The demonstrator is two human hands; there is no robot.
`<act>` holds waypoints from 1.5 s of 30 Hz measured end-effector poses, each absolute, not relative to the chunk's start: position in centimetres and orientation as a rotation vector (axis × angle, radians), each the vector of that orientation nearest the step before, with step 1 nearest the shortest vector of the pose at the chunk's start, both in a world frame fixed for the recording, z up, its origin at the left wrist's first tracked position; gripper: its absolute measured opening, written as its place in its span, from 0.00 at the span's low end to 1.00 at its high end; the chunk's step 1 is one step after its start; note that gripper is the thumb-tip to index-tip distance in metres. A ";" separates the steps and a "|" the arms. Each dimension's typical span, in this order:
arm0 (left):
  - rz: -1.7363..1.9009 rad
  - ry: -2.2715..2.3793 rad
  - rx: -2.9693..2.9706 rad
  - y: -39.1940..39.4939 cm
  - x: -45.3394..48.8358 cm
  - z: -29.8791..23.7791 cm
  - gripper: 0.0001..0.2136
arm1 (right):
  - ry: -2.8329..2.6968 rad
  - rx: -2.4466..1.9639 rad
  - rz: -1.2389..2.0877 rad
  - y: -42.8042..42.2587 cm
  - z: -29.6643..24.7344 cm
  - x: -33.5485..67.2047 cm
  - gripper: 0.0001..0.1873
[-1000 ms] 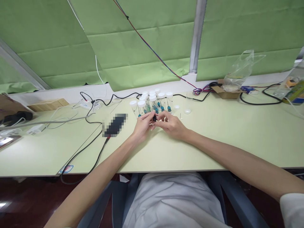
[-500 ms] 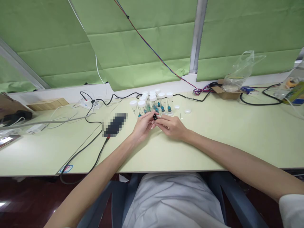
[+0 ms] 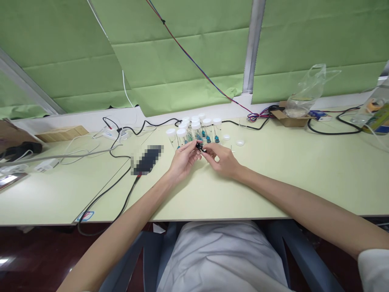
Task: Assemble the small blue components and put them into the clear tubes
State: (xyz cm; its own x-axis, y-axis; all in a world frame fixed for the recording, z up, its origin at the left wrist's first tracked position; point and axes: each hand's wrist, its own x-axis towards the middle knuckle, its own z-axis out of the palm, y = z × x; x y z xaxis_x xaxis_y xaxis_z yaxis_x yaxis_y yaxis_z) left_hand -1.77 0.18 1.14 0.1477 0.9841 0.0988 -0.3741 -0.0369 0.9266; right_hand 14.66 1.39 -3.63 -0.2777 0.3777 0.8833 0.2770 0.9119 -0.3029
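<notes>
"As you go from the left, what comes first?"

"A dark slab [image 3: 147, 160], masked by coarse squares, so its face can't be read. Then the left hand [image 3: 182, 161], thumb and fingers closed on a small black part [image 3: 199, 146]."

"Where exactly is that part?"

"Over the table [image 3: 273, 178], between the two hands, on the near side of the white-capped jars [image 3: 196, 126]. Fingers cover much of it, and its shape is hard to make out. The left hand also hides the bottoms of some jars."

"And the right hand [image 3: 223, 160]?"

"Narrow: thumb and forefinger pinch the part's right end. Its other fingers are mostly out of sight. Past it lie two white lids [image 3: 240, 142]. Farther right, the sleeve [image 3: 375, 267] is cut off by the edge."
</notes>
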 end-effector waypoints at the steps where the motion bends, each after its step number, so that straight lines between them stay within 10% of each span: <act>1: 1.295 0.775 1.075 0.1 -1.8 1.1 0.11 | -1.861 -0.498 0.122 1.4 -3.6 14.7 0.09; 45: 1.474 0.876 1.688 0.1 -1.4 0.1 0.15 | -0.983 -0.512 1.649 1.4 -2.7 14.1 0.23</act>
